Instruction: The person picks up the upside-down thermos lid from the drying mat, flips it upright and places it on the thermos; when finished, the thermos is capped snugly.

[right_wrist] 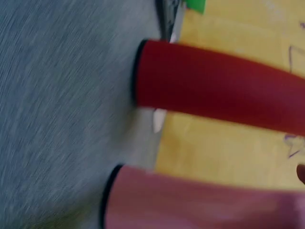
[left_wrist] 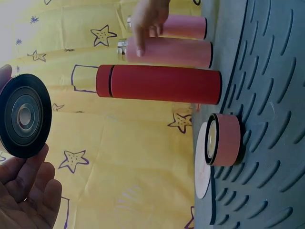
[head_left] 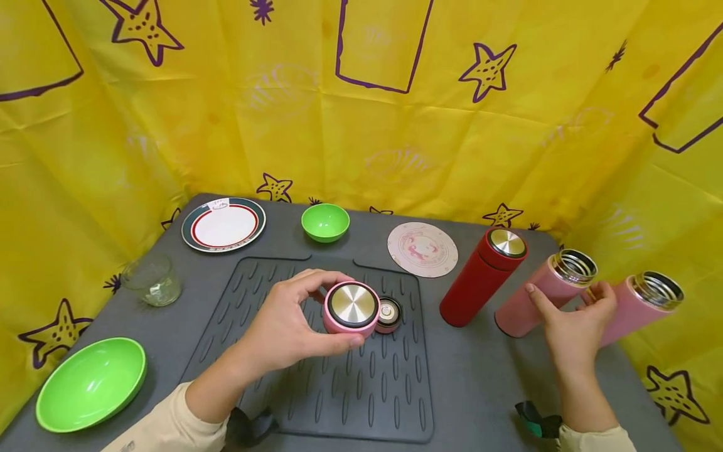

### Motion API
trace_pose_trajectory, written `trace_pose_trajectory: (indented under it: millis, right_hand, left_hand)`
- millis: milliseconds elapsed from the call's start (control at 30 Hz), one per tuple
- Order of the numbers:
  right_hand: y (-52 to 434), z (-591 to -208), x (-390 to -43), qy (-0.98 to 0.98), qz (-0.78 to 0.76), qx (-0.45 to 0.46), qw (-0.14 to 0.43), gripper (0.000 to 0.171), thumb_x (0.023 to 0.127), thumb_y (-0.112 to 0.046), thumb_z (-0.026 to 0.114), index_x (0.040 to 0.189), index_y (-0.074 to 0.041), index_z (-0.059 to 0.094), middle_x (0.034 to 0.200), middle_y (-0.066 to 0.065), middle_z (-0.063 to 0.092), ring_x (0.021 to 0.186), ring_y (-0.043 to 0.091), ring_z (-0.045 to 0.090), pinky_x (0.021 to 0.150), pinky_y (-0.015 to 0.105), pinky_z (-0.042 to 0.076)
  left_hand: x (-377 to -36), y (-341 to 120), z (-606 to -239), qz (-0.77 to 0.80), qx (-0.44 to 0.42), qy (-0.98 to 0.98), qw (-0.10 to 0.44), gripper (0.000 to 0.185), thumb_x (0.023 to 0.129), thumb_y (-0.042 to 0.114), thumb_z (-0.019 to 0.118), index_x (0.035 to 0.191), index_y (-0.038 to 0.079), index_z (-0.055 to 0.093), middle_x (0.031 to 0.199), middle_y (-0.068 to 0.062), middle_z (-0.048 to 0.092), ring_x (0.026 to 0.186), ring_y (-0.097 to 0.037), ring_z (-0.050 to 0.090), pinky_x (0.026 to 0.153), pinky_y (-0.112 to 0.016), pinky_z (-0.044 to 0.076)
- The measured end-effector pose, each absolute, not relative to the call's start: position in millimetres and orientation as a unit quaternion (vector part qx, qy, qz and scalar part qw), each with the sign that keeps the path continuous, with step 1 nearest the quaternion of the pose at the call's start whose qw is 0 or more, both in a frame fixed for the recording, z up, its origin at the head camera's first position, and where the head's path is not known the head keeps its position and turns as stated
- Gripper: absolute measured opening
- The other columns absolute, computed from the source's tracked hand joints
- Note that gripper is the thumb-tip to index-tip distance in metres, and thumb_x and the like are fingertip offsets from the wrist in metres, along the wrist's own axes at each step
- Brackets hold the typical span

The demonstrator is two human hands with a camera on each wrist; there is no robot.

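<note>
My left hand (head_left: 288,317) holds up a pink bottle lid (head_left: 351,306) by its sides, between thumb and fingers. Its silver top shows in the head view, its dark underside in the left wrist view. A second pink lid (head_left: 388,314) lies upturned on the drying mat (head_left: 339,402). At the right, my right hand (head_left: 578,336) is at a lidless pink bottle (head_left: 539,295), thumb over its left side and fingers at its right. Another lidless pink bottle (head_left: 638,307) stands just right of that hand. Left of them is a red bottle (head_left: 480,279) with its lid on.
Behind the mat are a rimmed plate (head_left: 223,226), a small green bowl (head_left: 326,223) and a round pink patterned disc (head_left: 422,250). At the left stand a clear glass (head_left: 160,285) and a larger green bowl (head_left: 93,386). Yellow curtains (head_left: 282,125) enclose the table.
</note>
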State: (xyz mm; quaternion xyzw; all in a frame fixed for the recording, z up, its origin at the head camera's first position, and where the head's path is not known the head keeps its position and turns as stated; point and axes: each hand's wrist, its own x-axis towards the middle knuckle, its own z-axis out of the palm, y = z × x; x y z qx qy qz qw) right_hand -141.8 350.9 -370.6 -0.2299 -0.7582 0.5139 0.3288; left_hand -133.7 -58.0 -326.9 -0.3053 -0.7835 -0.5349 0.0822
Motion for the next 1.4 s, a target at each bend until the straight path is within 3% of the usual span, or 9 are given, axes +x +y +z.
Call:
trace_pose_trajectory:
  millis: [167, 233, 400, 533, 733, 900, 1100, 1200, 1400]
  right_hand:
    - [365.2, -380.5, -152.3, -0.784, 0.501, -0.260, 0.259, 0.080, 0.075, -0.029, 0.086, 0.141, -0.018, 0.042, 0.128, -0.001, 0.052, 0.110, 0.013, 0.051, 0.090, 0.021, 0.042]
    - [366.9, -382.5, -154.3, -0.787, 0.491, -0.264, 0.264, 0.070, 0.073, -0.030, 0.088, 0.133, -0.018, 0.053, 0.118, -0.003, 0.058, 0.100, 0.009, 0.055, 0.079, 0.018, 0.043]
    - [368.1, -382.9, -154.3, -0.777, 0.485, -0.273, 0.294, 0.056, 0.069, -0.031, 0.091, 0.116, -0.018, 0.065, 0.102, -0.008, 0.064, 0.087, 0.005, 0.056, 0.070, 0.015, 0.042]
    - [368.0, -373.7, -142.4, -0.749, 0.517, -0.274, 0.311, 0.055, 0.066, -0.023, 0.093, 0.115, -0.018, 0.068, 0.099, -0.006, 0.065, 0.081, 0.006, 0.058, 0.061, 0.014, 0.044]
    - [355.1, -348.5, -105.5, -0.698, 0.581, -0.250, 0.336, 0.059, 0.062, -0.003, 0.092, 0.116, -0.013, 0.070, 0.101, -0.002, 0.068, 0.083, 0.008, 0.063, 0.058, 0.012, 0.047]
    - [332.1, -333.4, -75.6, -0.703, 0.605, -0.139, 0.346, 0.057, 0.061, 0.018, 0.083, 0.113, 0.002, 0.068, 0.099, 0.006, 0.070, 0.081, 0.014, 0.065, 0.064, 0.013, 0.050]
    - [293.9, -341.7, -64.1, -0.728, 0.599, 0.138, 0.303, 0.062, 0.050, 0.029, 0.076, 0.109, 0.017, 0.061, 0.102, 0.012, 0.070, 0.084, 0.014, 0.065, 0.072, 0.015, 0.050]
    - [265.6, -350.6, -68.0, -0.749, 0.569, 0.212, 0.264, 0.063, 0.049, 0.021, 0.083, 0.108, 0.010, 0.065, 0.101, 0.010, 0.071, 0.086, 0.013, 0.065, 0.075, 0.016, 0.050]
    - [212.3, -358.4, -79.2, -0.790, 0.536, 0.238, 0.181, 0.059, 0.059, -0.004, 0.092, 0.113, -0.011, 0.068, 0.102, 0.002, 0.071, 0.089, 0.017, 0.066, 0.076, 0.027, 0.054]
  left_hand:
    - [-132.5, -60.3, -327.1, -0.531, -0.298, -0.788, 0.087, 0.062, 0.062, 0.033, 0.094, 0.116, 0.023, 0.066, 0.108, 0.013, 0.066, 0.094, -0.012, 0.058, 0.079, -0.034, 0.049]
    - [-132.5, -60.8, -326.8, -0.532, -0.294, -0.789, 0.084, 0.062, 0.062, 0.033, 0.094, 0.116, 0.024, 0.066, 0.108, 0.014, 0.065, 0.094, -0.012, 0.058, 0.080, -0.035, 0.049]
    - [-134.2, -62.8, -325.3, -0.527, -0.286, -0.796, 0.086, 0.062, 0.061, 0.035, 0.094, 0.116, 0.027, 0.066, 0.108, 0.016, 0.065, 0.095, -0.011, 0.057, 0.080, -0.037, 0.049]
    - [-135.1, -64.3, -324.8, -0.523, -0.285, -0.798, 0.094, 0.062, 0.061, 0.035, 0.094, 0.116, 0.027, 0.066, 0.107, 0.016, 0.065, 0.095, -0.011, 0.058, 0.080, -0.034, 0.049]
    - [-135.7, -65.4, -321.8, -0.523, -0.283, -0.797, 0.104, 0.062, 0.061, 0.033, 0.094, 0.116, 0.025, 0.066, 0.106, 0.016, 0.066, 0.092, -0.011, 0.058, 0.079, -0.033, 0.048]
    - [-136.0, -66.4, -316.2, -0.529, -0.281, -0.792, 0.116, 0.062, 0.061, 0.030, 0.095, 0.116, 0.023, 0.066, 0.107, 0.014, 0.066, 0.092, -0.011, 0.058, 0.079, -0.032, 0.049]
    - [-134.1, -64.9, -300.1, -0.541, -0.282, -0.781, 0.137, 0.061, 0.061, 0.026, 0.095, 0.115, 0.022, 0.067, 0.106, 0.012, 0.065, 0.089, -0.012, 0.058, 0.080, -0.033, 0.048]
    - [-132.2, -59.0, -289.2, -0.549, -0.295, -0.769, 0.144, 0.060, 0.062, 0.025, 0.094, 0.115, 0.022, 0.067, 0.107, 0.011, 0.065, 0.090, -0.013, 0.058, 0.080, -0.032, 0.048]
    - [-123.3, -42.3, -270.1, -0.559, -0.339, -0.741, 0.156, 0.060, 0.060, 0.021, 0.094, 0.115, 0.017, 0.069, 0.106, 0.010, 0.066, 0.093, -0.013, 0.058, 0.080, -0.033, 0.049]
